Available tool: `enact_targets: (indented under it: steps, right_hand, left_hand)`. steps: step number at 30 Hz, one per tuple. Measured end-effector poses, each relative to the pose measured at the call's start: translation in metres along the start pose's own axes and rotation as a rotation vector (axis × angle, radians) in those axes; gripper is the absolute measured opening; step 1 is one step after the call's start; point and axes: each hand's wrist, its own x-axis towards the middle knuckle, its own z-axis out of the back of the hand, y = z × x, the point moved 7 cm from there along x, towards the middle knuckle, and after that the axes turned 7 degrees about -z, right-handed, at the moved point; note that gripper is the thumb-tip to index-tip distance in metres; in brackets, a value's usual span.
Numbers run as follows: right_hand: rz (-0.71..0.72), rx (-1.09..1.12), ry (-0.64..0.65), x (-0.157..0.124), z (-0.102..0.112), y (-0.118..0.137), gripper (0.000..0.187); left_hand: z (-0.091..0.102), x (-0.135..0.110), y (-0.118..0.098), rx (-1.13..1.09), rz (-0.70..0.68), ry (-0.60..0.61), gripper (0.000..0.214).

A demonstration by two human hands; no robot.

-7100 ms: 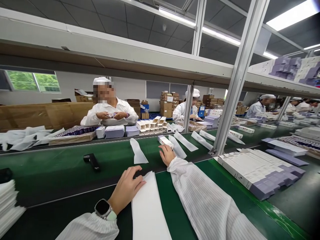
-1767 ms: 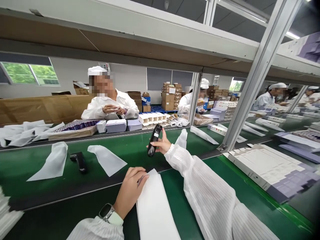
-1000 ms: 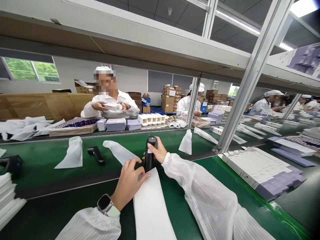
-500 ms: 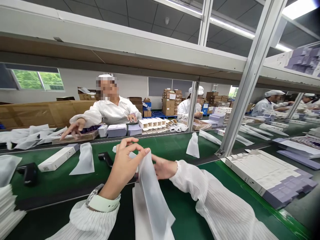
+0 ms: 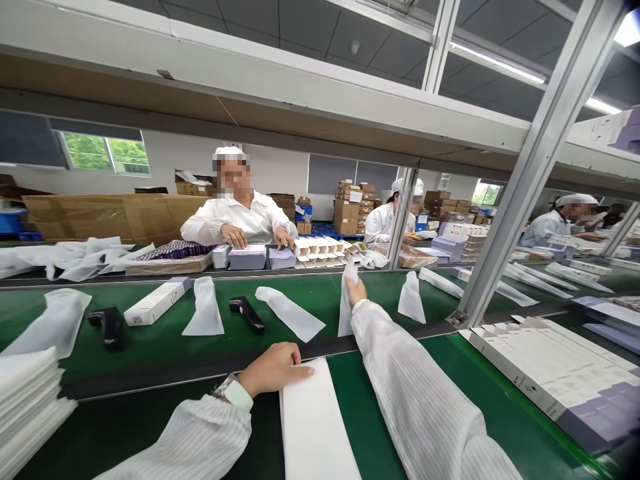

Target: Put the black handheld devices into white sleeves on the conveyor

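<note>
My right hand (image 5: 357,292) reaches out over the green conveyor belt and is closed on a thin, whitish, see-through sleeve (image 5: 345,308), which stands upright from its grip. My left hand (image 5: 275,368) is at the far end of a flat white stack of sleeves (image 5: 320,427) in front of me. Its thumb lies on top of the stack and its other fingers are curled at the edge, partly hidden. Beyond the left hand, another thin sleeve (image 5: 293,315) lies on the belt, beside a black handheld device (image 5: 247,314).
A second black device (image 5: 107,327), a white box (image 5: 156,303) and more sleeves sit on the belt. Folded white sheets (image 5: 30,413) are piled at left, flat cartons (image 5: 555,373) at right. A metal post (image 5: 520,173) rises at right. A co-worker (image 5: 240,217) handles boxes opposite.
My right hand has carried the sleeve forward onto the belt. My left hand has let go of it and dropped to the white stack. The view has shifted left.
</note>
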Motion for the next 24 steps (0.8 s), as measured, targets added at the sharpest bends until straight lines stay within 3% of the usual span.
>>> enact_targets:
  steps: [3,5,7,10,12,14,19,22,24]
  right_hand:
    - [-0.016,-0.133,-0.013,-0.002,-0.013,-0.005,0.036]
    - [0.098,-0.230,0.011,-0.008,-0.032,0.012,0.040]
    - [0.341,-0.333,0.155,-0.023,-0.070,0.038,0.040]
    - [0.680,-0.349,0.500,-0.064,-0.138,0.064,0.041]
    - [0.693,-0.404,0.625,-0.082,-0.171,0.060,0.046]
    - [0.576,-0.359,0.662,-0.085,-0.187,0.049,0.042]
    - [0.167,0.181,0.639,-0.057,-0.177,0.021,0.017]
    - [0.035,0.325,0.614,-0.040,-0.154,0.017,0.031]
    - [-0.031,0.494,0.671,-0.035,-0.132,0.022,0.048]
  left_hand:
    - [-0.001,0.004,-0.003,0.000,-0.004,0.075,0.033]
    - [0.000,0.005,-0.006,-0.019,-0.004,0.080,0.029]
    - [0.001,0.006,-0.009,-0.037,-0.011,0.061,0.024]
    - [0.007,0.006,-0.014,-0.001,-0.042,-0.032,0.015]
    - [0.010,0.006,-0.017,0.032,-0.061,-0.090,0.011]
    - [0.010,0.006,-0.019,0.059,-0.068,-0.101,0.011]
    - [0.016,0.001,-0.017,0.064,-0.034,-0.128,0.025]
    - [0.019,-0.004,-0.020,0.055,-0.073,-0.107,0.028]
    - [0.017,-0.005,-0.020,0.045,-0.097,-0.080,0.027]
